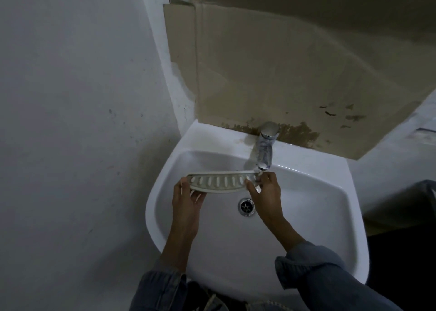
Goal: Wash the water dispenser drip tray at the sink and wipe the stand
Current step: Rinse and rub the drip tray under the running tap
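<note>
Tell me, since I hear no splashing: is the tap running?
Cannot tell: no stream is clearly visible below the tap, though the drip tray sits under its spout.

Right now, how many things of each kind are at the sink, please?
Drip tray: 1
Hands: 2, left hand and right hand
Tap: 1
Drain: 1
Sink: 1
Total: 6
</note>
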